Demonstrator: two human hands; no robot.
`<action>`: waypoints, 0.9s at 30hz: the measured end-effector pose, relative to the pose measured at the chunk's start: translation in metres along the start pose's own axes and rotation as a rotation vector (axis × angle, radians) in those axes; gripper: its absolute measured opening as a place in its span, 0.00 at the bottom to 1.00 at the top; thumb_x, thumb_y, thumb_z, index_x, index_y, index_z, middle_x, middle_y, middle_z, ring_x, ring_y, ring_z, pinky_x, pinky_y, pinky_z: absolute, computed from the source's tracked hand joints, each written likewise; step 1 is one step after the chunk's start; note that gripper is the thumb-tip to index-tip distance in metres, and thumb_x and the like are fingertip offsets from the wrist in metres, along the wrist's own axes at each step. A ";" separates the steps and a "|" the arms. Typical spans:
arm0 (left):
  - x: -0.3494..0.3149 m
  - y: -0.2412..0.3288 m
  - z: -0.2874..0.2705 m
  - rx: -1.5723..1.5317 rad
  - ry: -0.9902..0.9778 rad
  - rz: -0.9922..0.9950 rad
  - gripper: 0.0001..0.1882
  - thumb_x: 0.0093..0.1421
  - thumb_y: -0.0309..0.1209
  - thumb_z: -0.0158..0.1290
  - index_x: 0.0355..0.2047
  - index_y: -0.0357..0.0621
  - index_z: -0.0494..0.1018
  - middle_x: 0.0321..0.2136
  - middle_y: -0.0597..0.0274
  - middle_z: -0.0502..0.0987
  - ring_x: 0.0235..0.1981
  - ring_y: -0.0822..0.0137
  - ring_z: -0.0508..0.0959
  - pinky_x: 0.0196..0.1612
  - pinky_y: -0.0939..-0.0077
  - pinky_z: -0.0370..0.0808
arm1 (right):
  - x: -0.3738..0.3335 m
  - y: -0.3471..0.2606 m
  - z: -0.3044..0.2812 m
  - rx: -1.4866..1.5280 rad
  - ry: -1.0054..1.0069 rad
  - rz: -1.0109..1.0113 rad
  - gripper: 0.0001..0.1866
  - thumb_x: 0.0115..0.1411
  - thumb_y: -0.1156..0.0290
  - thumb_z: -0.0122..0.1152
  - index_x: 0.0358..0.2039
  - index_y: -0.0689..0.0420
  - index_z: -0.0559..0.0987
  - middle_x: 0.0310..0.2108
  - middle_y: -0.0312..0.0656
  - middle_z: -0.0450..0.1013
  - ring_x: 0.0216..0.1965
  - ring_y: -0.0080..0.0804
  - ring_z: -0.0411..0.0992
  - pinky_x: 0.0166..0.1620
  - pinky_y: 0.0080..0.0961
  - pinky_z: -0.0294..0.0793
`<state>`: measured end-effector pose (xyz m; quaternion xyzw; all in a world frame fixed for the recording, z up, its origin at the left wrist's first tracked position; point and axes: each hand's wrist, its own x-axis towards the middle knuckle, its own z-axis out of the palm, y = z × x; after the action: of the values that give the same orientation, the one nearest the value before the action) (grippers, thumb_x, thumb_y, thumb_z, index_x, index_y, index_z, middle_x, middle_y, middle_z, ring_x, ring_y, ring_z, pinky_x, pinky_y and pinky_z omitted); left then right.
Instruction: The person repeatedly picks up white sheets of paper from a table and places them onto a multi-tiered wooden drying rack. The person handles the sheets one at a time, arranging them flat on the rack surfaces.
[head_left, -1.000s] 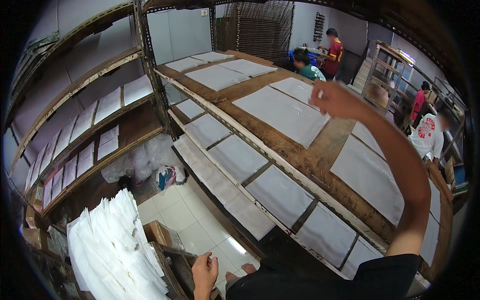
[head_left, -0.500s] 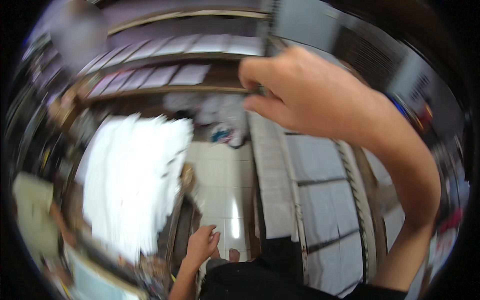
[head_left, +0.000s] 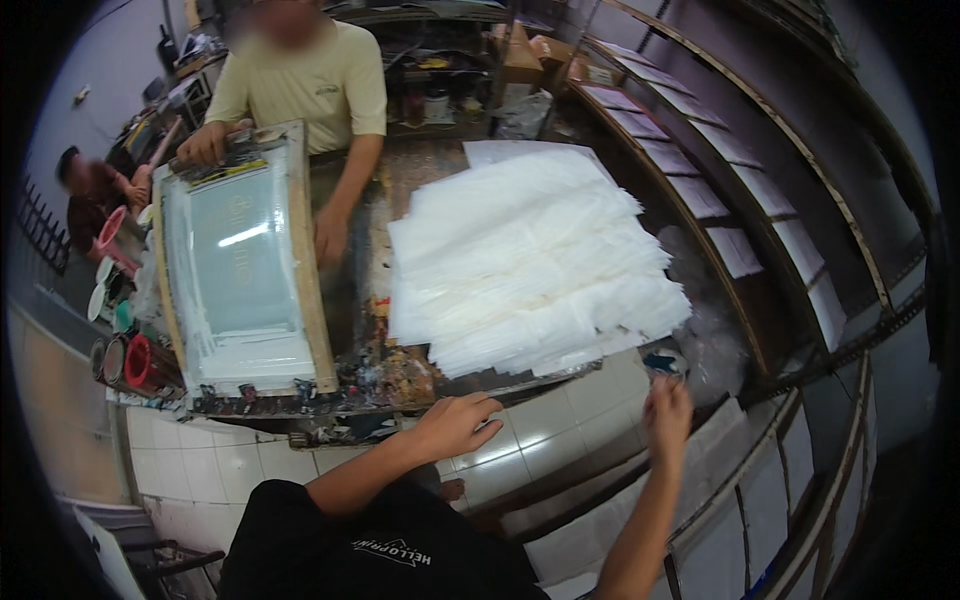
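My left hand (head_left: 458,425) hovers at the near edge of the table, its fingers stretched out and holding nothing. A broad, messy stack of thin white sheets (head_left: 530,260) lies just beyond it. Over the tiled gap right of the table, my right hand (head_left: 668,412) is raised with curled fingers, slightly blurred, and nothing shows in it. On the table's left part a co-worker (head_left: 330,80) in a pale yellow shirt holds up a wood-framed printing screen (head_left: 240,260) by its far edge. The co-worker's other hand (head_left: 330,236) reaches down beside the frame.
Racks with white sheets (head_left: 700,195) run along the right wall. A lower drying rack (head_left: 735,530) with sheets stands at the near right. Paint tubs (head_left: 150,365) crowd the table's left side. Another person (head_left: 92,205) sits far left. White floor tiles (head_left: 545,415) show below the table.
My view has swung left toward the table and co-worker. My right arm, raised high across the view before, is now lower at the right. My left hand is beside the table edge.
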<state>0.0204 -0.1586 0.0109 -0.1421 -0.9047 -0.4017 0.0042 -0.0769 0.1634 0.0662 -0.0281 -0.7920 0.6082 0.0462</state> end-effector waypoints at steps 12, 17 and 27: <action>0.081 -0.012 -0.024 -0.049 -0.081 -0.016 0.14 0.63 0.37 0.52 0.41 0.39 0.75 0.36 0.50 0.77 0.36 0.49 0.79 0.39 0.59 0.76 | -0.321 0.404 0.045 -0.281 -0.134 0.601 0.17 0.65 0.61 0.52 0.32 0.64 0.77 0.25 0.48 0.74 0.26 0.39 0.72 0.36 0.32 0.73; 0.108 -0.006 -0.033 -0.037 0.040 0.143 0.14 0.62 0.35 0.54 0.42 0.39 0.76 0.33 0.52 0.77 0.31 0.52 0.79 0.36 0.62 0.76 | -0.329 0.353 0.036 -0.133 0.116 0.978 0.13 0.61 0.65 0.54 0.32 0.64 0.77 0.25 0.45 0.74 0.27 0.34 0.72 0.35 0.31 0.73; 0.150 -0.028 -0.038 -0.188 0.023 0.153 0.13 0.60 0.29 0.57 0.44 0.37 0.75 0.36 0.51 0.76 0.32 0.58 0.81 0.35 0.67 0.79 | -0.347 0.337 0.061 -0.243 0.225 0.923 0.20 0.60 0.58 0.57 0.32 0.67 0.81 0.24 0.46 0.78 0.27 0.38 0.77 0.35 0.35 0.74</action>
<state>-0.1353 -0.1661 0.0349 -0.2059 -0.8495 -0.4847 0.0321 0.2580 0.1569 -0.2881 -0.4467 -0.7522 0.4617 -0.1464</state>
